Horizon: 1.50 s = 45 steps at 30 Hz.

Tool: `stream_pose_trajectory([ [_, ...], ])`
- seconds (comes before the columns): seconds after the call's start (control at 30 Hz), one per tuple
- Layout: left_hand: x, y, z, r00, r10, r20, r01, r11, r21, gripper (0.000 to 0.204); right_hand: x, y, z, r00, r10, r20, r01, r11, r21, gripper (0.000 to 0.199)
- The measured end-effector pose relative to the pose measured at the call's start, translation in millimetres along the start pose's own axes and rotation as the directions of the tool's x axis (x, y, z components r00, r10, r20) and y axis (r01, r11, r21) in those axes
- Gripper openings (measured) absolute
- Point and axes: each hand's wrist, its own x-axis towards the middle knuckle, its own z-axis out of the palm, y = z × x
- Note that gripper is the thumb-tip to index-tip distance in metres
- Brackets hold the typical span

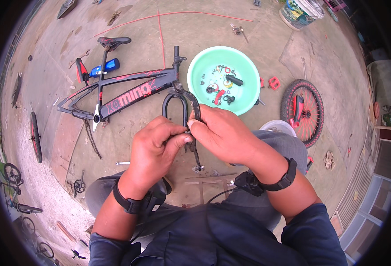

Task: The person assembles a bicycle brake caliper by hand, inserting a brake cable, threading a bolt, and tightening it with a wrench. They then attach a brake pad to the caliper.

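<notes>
My right hand [220, 133] is closed around a black curved metal piece [196, 105], which looks like a bicycle brake arm. Close against it, my left hand [153, 146] pinches with thumb and fingertips at the piece's lower end; what lies between those fingertips is too small to name. Just beyond both hands is the black front fork [165, 104], joined to the black and red bicycle frame [133, 91] lying on its side. Below my fingers a thin black rod with a silver end [198, 166] sticks out. The hands partly cover the fork.
A green basin [195, 60] with small bicycle parts stands beyond my right hand. A red-spoked wheel [308, 113], a red pedal [274, 83] and a bucket [299, 15] are at right. A wrench [123, 163], a chain [91, 139] and a crankset [78, 184] lie at left.
</notes>
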Motion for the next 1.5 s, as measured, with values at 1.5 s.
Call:
stream_pose_trajectory([
  [1.5,-5.3,4.1,-3.0,0.999,-0.05,0.014,0.051,0.998,-0.037,0.014,-0.3,-3.2,1.1,1.0,0.026,0.001,-0.026,0.998,0.049,0.023],
])
